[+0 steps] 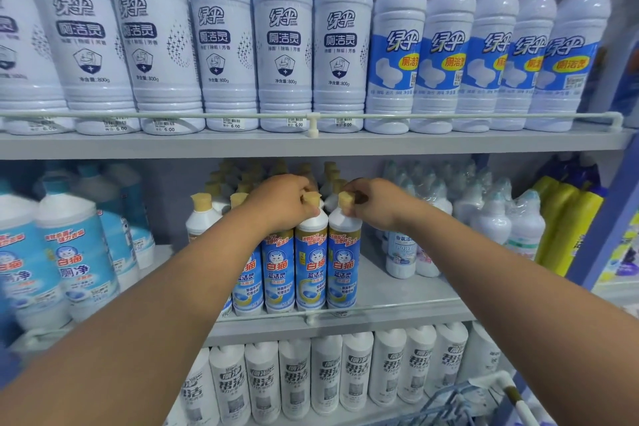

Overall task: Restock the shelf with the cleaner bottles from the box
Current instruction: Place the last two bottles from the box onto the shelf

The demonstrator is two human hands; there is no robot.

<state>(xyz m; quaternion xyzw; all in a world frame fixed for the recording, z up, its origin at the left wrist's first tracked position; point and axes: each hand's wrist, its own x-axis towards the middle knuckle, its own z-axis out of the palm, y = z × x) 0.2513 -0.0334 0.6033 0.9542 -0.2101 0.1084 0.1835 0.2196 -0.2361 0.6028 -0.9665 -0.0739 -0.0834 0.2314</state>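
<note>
Cleaner bottles (311, 263) with blue labels and tan caps stand in a tight row at the front of the middle shelf (397, 301), just behind its low front rail, and we have both hands on two neighbours in that row. Our left hand (280, 201) curls round the neck and cap of one bottle; our right hand (371, 199) pinches the cap (345, 199) of the next bottle (342, 263) to its right, the two touching side by side. More of the same kind stand in rows behind them. The box is not in view (only a wire basket (460, 398) shows at the lower right).

We judge these bottles full, so fairly heavy for their slim shape and inclined to tip if pushed from the top alone. The plastic looks smooth and glossy, likely slippery on the label wrap. The narrow neck just under the cap gives the surest hold for steering; for lifting, we would grip the body lower down.
</note>
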